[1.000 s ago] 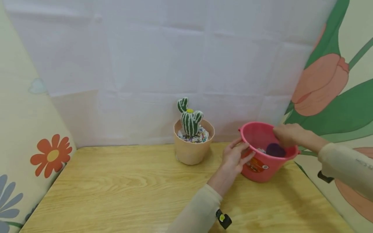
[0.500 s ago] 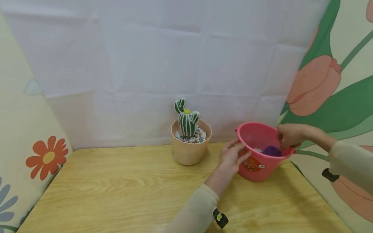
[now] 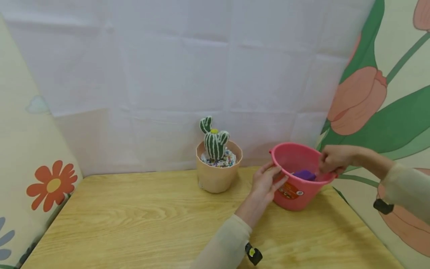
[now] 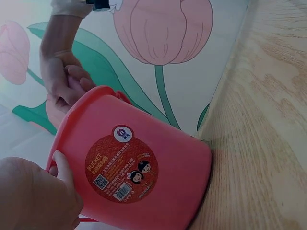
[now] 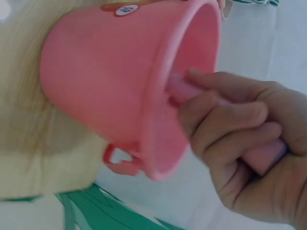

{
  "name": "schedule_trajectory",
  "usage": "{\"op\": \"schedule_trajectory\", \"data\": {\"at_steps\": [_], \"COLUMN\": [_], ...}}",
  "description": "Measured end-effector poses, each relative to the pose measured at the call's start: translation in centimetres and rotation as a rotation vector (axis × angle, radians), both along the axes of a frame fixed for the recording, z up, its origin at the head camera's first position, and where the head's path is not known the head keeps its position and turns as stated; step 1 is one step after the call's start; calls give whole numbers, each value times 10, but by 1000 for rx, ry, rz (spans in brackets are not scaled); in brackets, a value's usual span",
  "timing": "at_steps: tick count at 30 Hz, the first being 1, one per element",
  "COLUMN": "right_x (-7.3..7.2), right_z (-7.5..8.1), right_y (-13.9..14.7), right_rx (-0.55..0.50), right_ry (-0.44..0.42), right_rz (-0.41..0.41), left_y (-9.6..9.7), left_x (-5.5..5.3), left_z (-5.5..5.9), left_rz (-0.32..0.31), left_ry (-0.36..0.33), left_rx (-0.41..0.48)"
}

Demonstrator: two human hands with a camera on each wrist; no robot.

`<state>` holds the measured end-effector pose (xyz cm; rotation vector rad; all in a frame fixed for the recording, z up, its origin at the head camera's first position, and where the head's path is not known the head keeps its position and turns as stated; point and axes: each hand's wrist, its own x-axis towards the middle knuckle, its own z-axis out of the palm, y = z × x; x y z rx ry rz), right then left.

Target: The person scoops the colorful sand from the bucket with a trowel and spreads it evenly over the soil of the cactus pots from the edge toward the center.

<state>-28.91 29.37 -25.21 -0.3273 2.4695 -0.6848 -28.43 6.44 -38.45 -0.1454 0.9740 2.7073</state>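
Bucket at the far right of the counter; scoop partly inside, purple end low, pink handle up over the rim. R hand: fingers clenched round the handle. L hand grips the rim at its left side.

Handling, my guess: scoop = light, stiff plastic, prob. OK if dropped. Smooth handle might twist when the purple end is loaded, so full fist w/ thumb along the shaft, as now, beats a pinch. Contents hidden by the wall, so can't tell the load.

Bucket looks thin-walled, light, a bit flexy at the rim & likely to skid w/o a steadying hand. Best holds: rim or side lug.

Pot left of bucket, w/ cactus & beads; cactus looks soft, beads loose, so don't bump it.
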Motion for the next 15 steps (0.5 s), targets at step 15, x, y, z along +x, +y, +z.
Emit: {"op": "schedule_trajectory", "data": {"at_steps": [15], "right_x": [-4], "right_z": [-22], "right_y": [8], "right_rx": [-390], "right_ry": [-235], "right_rz": [-253], "left_y": [-2], "left_x": [2], "left_z": [1], "left_rz": [-4], "left_ry": [5], "left_rx": [8]}}
